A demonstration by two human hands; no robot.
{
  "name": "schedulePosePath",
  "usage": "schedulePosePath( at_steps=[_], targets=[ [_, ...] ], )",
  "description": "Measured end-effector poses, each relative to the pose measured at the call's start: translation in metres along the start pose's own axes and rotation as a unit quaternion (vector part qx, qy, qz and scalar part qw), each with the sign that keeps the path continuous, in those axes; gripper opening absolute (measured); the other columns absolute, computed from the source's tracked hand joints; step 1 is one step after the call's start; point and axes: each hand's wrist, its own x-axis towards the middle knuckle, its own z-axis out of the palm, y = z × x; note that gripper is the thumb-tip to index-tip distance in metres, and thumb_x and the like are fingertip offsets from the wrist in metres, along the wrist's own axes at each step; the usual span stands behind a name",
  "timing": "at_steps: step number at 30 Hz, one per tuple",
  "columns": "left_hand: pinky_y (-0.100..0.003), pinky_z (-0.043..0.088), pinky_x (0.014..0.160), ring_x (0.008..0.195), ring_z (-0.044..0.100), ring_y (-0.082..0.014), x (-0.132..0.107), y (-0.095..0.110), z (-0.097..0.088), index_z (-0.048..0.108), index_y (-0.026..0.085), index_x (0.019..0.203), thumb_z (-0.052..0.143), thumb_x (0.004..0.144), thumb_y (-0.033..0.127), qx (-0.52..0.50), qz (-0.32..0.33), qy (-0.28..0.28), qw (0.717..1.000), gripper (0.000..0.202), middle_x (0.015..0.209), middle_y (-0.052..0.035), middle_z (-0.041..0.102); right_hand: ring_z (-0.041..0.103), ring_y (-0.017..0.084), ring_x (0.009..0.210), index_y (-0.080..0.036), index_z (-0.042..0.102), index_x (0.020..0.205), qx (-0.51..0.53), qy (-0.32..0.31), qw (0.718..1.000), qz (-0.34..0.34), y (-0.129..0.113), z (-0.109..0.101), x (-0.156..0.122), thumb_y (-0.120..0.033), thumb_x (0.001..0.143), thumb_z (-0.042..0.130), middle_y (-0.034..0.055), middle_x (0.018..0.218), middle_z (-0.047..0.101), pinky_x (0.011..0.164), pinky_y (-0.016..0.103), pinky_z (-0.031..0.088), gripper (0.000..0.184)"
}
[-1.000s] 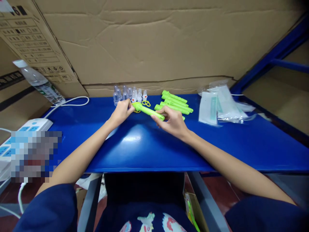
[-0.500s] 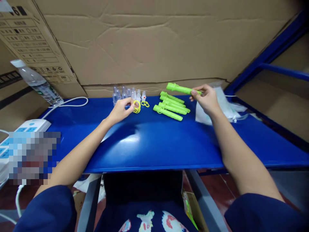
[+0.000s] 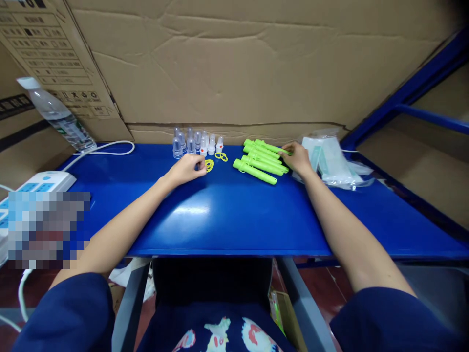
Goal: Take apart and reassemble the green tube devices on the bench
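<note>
My right hand (image 3: 297,157) is closed on the end of a bright green plastic tube (image 3: 270,146), which lies at the back of a row of similar tubes (image 3: 255,172). Each tube has a wider collar at its left end. My left hand (image 3: 188,167) rests low over the table, its fingers curled against a small bunch of yellow rings (image 3: 209,165); the fingertips partly hide them. Two more yellow rings (image 3: 221,156) lie just to the right. Behind the left hand stand several clear plastic caps (image 3: 178,148) and white nozzle-like pieces (image 3: 211,145), some with a red dot.
Clear bags with white contents (image 3: 331,164) lie on the blue table (image 3: 220,220) at right. A water bottle (image 3: 60,120) leans at left near a white power strip (image 3: 47,183) and its cable. Cardboard (image 3: 227,73) walls the back; a blue frame (image 3: 406,93) slants at right.
My right hand has lowered the green tube from the air and moved left, laying it on the row. My left hand has come down with the yellow rings.
</note>
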Motion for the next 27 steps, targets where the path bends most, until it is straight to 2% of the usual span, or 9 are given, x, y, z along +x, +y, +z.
schedulePosePath(
  at_steps=[4,7,9,11,13,16,19,21,27],
  targets=[
    [-0.023,0.036,0.059,0.058,0.052,-0.0107,-0.001,0.002,-0.002,0.053,0.018,0.062,0.058,0.073,0.02,-0.005,-0.016,0.005,1.0,0.013,0.06,0.0015,0.06,0.067,0.029,0.104,-0.015,0.066,0.096,-0.036,-0.003,0.999,-0.026,-0.004,-0.001,-0.004,-0.012,0.078,0.055,0.0185,0.107,0.072,0.096,0.045,0.051,0.021],
    [-0.024,0.04,0.062,0.06,0.055,-0.0115,-0.002,0.002,-0.004,0.054,0.018,0.063,0.06,0.074,0.022,-0.019,-0.025,0.001,1.0,0.013,0.061,0.0008,0.062,0.062,0.031,0.113,-0.013,0.065,0.105,-0.075,0.029,0.991,-0.104,-0.018,-0.003,-0.015,-0.015,0.084,0.05,0.0212,0.116,0.068,0.102,0.046,0.047,0.026],
    [-0.024,0.043,0.064,0.063,0.059,-0.0127,-0.003,0.001,-0.006,0.056,0.018,0.069,0.062,0.076,0.023,-0.026,-0.03,0.003,0.999,0.011,0.067,-0.0006,0.065,0.062,0.03,0.109,-0.014,0.065,0.106,-0.071,0.026,0.984,-0.162,-0.035,-0.004,-0.028,-0.017,0.088,0.048,0.0198,0.112,0.068,0.1,0.044,0.047,0.025],
    [-0.025,0.047,0.065,0.067,0.063,-0.014,-0.004,-0.001,-0.007,0.057,0.018,0.082,0.063,0.077,0.025,-0.035,-0.039,0.018,0.998,0.01,0.075,-0.0021,0.069,0.065,0.028,0.095,-0.015,0.064,0.102,-0.065,-0.003,0.978,-0.197,-0.056,-0.003,-0.045,-0.02,0.091,0.048,0.0177,0.103,0.07,0.091,0.041,0.05,0.02],
    [-0.025,0.049,0.069,0.071,0.066,-0.0155,-0.005,-0.002,-0.008,0.057,0.017,0.099,0.064,0.08,0.027,-0.044,-0.048,0.026,0.998,0.022,0.08,-0.003,0.071,0.065,0.027,0.083,-0.017,0.064,0.096,-0.075,-0.055,0.971,-0.219,-0.077,-0.001,-0.062,-0.026,0.094,0.049,0.0141,0.092,0.071,0.079,0.039,0.05,0.017],
    [-0.028,0.051,0.075,0.078,0.069,-0.0181,-0.006,0.0,-0.011,0.055,0.017,0.115,0.062,0.088,0.035,0.011,-0.061,0.023,0.998,0.033,0.085,-0.0044,0.073,0.067,0.029,0.087,-0.018,0.064,0.091,-0.145,-0.111,0.952,-0.246,-0.101,0.004,-0.084,-0.036,0.098,0.051,0.0141,0.096,0.073,0.072,0.037,0.047,0.023],
    [-0.03,0.05,0.078,0.085,0.069,-0.0209,-0.007,0.001,-0.016,0.06,0.016,0.114,0.054,0.095,0.041,0.126,-0.091,0.056,0.986,0.032,0.098,-0.0088,0.073,0.068,0.031,0.094,-0.016,0.065,0.1,-0.207,-0.127,0.935,-0.259,-0.11,0.007,-0.095,-0.036,0.099,0.051,0.0165,0.107,0.072,0.072,0.037,0.046,0.025],
    [-0.031,0.05,0.078,0.088,0.068,-0.0215,-0.007,0.001,-0.018,0.062,0.016,0.114,0.049,0.097,0.038,0.158,-0.099,0.064,0.98,0.031,0.103,-0.0103,0.072,0.068,0.032,0.096,-0.014,0.065,0.105,-0.236,-0.131,0.928,-0.259,-0.111,0.006,-0.096,-0.036,0.099,0.053,0.0175,0.11,0.072,0.072,0.037,0.045,0.026],
    [-0.03,0.047,0.075,0.085,0.067,-0.0216,-0.008,-0.002,-0.014,0.066,0.017,0.099,0.048,0.097,0.036,0.16,-0.037,-0.032,0.986,0.026,0.095,-0.0087,0.072,0.069,0.032,0.096,-0.013,0.064,0.104,-0.28,-0.143,0.918,-0.244,-0.107,0.002,-0.092,-0.045,0.1,0.055,0.0169,0.108,0.072,0.068,0.034,0.043,0.034]
  ],
)
